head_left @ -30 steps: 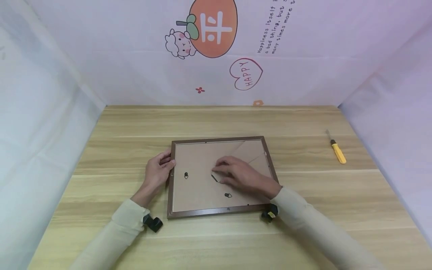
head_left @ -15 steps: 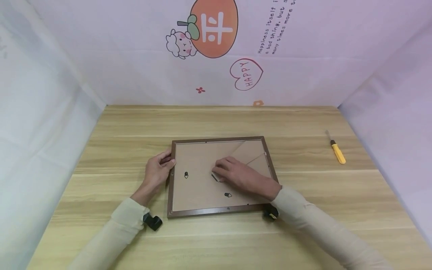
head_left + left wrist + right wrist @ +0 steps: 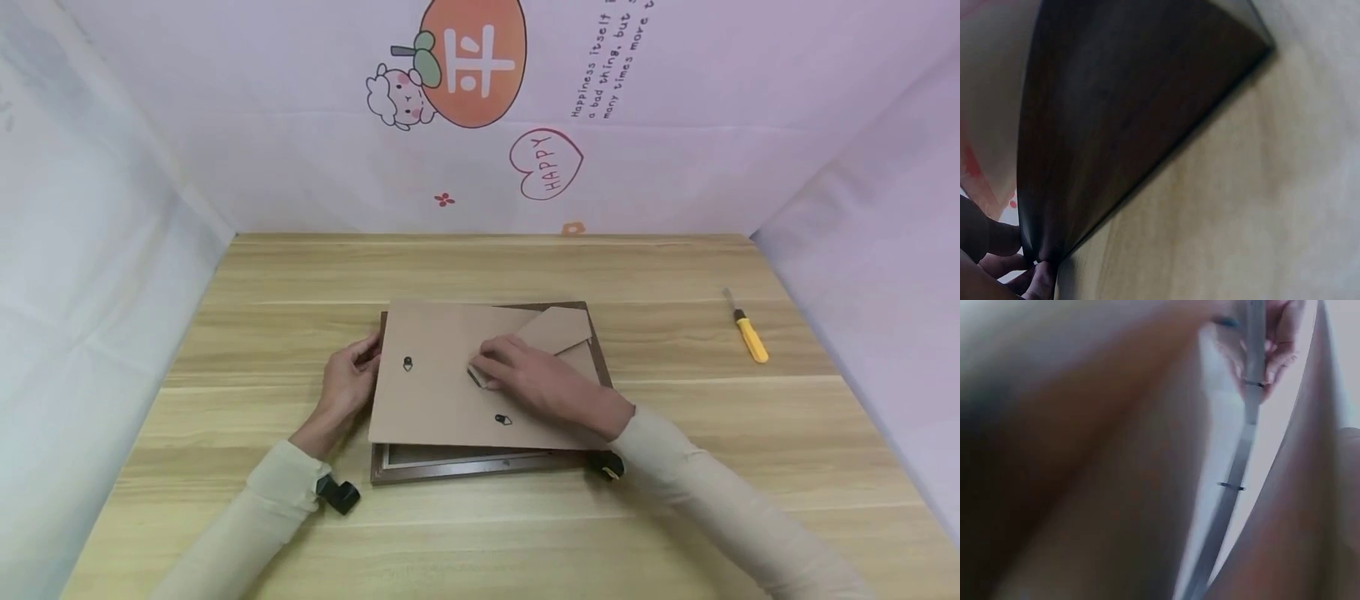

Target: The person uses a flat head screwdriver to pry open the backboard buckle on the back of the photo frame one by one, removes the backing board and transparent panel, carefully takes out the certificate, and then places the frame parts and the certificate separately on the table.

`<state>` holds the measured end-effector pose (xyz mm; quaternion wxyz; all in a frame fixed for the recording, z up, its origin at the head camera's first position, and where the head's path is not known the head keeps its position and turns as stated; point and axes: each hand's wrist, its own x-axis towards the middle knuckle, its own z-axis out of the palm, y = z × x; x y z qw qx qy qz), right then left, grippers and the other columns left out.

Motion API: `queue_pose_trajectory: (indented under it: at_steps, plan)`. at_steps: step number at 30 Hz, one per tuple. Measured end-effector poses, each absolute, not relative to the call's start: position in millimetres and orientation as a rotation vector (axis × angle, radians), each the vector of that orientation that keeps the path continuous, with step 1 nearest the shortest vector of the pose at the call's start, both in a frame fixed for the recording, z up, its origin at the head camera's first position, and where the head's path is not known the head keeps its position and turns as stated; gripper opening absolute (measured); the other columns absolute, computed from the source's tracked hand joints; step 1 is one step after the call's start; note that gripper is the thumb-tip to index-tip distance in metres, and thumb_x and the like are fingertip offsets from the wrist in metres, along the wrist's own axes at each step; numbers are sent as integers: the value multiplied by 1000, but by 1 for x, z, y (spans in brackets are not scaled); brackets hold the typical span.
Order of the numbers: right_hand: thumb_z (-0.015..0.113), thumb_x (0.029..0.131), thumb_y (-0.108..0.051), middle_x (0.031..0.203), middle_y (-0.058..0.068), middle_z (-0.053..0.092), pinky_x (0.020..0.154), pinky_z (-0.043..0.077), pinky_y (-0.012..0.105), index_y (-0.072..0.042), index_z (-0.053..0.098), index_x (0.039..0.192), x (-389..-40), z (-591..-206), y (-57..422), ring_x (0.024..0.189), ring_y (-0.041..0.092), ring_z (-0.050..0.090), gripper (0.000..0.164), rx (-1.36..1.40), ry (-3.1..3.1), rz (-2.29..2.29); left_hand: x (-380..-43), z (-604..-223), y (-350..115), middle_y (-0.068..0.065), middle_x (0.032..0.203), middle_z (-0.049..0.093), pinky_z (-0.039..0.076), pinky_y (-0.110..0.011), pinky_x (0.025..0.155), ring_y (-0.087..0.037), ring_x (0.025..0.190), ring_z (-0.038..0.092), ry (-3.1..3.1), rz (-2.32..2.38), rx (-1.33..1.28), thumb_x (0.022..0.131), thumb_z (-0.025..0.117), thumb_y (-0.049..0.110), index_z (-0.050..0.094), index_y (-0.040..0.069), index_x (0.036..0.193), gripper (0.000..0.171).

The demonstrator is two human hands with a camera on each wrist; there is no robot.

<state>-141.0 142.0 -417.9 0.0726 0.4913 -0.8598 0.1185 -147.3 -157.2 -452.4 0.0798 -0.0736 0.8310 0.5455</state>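
A brown picture frame [image 3: 450,473] lies face down on the wooden table. Its tan backing board [image 3: 427,400] is raised out of it and tilted, the near edge standing clear of the frame. My right hand [image 3: 536,379] grips the board's fold-out stand [image 3: 558,327] near its dark metal hinge [image 3: 476,377]; the fingertips are partly hidden. With thumb and fingers, my left hand [image 3: 348,379] holds the frame's left side. The left wrist view has the frame's dark side [image 3: 1116,106] with fingertips at its edge. Two black hanging rings sit on the board.
To the right on the table [image 3: 712,433] lies a screwdriver [image 3: 750,333] with a yellow handle. A white printed cloth [image 3: 300,167] rises behind the table's far edge, with white cloth walls on both sides.
The backing board, flat in the frame before, has come up with the right hand, opening a gap along the near side. The left hand stays at the frame's left edge.
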Motion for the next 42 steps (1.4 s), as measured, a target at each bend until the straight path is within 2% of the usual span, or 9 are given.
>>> queue_pose_trajectory:
  at_steps: [10,24,28,35,42]
  plan:
    - [57,100,-21,127,10,57,100,52,32,-6,60,131,-135,-421,135,121,23,54,35,1526,-2632,348,-147,-454,-156,-20,140,55,55,-29,95,-32,125,59,2456,1683,-225,100,52,6,44,7,146,47]
    - [60,98,-28,130,5,57,104,49,32,-10,60,134,-128,-424,136,122,18,52,40,1427,-2782,489,-150,-451,-163,-18,144,52,49,-30,103,-30,129,55,2386,1697,-232,100,54,6,42,10,147,49]
    - [62,97,-32,137,5,53,111,43,36,-13,56,139,-132,-421,142,129,19,48,46,1279,-2914,645,-150,-450,-163,-18,143,53,50,-30,101,-30,128,56,2381,1702,-246,99,54,6,44,12,147,49]
    - [69,91,-38,150,11,43,116,36,46,-9,49,144,-155,-416,170,140,27,40,63,973,-3078,700,-150,-452,-162,-16,142,54,50,-30,101,-29,127,57,2357,1714,-274,98,56,7,44,15,147,50]
    - [68,92,-37,152,19,41,118,30,54,-4,47,144,-169,-415,188,142,37,36,65,960,-3100,587,-152,-453,-161,-15,141,55,50,-30,102,-28,127,58,2350,1728,-305,98,57,6,46,16,146,51]
